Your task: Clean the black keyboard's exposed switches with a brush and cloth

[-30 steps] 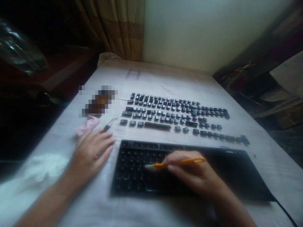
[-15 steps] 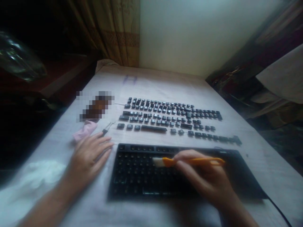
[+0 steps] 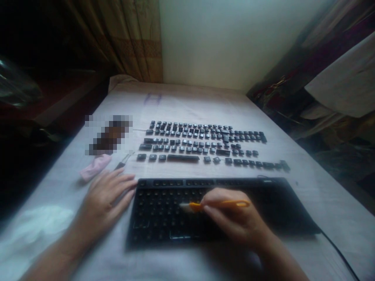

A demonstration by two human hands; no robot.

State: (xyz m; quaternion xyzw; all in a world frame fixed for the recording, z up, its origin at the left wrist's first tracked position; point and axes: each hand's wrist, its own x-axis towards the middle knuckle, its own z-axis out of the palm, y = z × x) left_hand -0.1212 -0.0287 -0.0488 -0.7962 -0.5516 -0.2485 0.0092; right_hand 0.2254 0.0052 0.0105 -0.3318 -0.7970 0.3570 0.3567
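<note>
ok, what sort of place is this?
Probably a room in a home: a patterned curtain hangs beside a plain wall, and the keyboard lies on a pale sheet.

Purple mark: on the far part of the pale sheet (image 3: 205, 103) we see one large purple mark (image 3: 152, 99), shaped like a capital H (its strokes are soft, so we read it loosely).
Loose keycaps: on the dark tops of the loose keycaps (image 3: 183, 157) we make out small pale legends, too small and blurred for us to read.
Keyboard label: at the far edge of the black keyboard (image 3: 281, 207), toward its right end, we find a tiny pale marking (image 3: 267, 181), its wording illegible to us.
Brand or number: we can read none.
</note>
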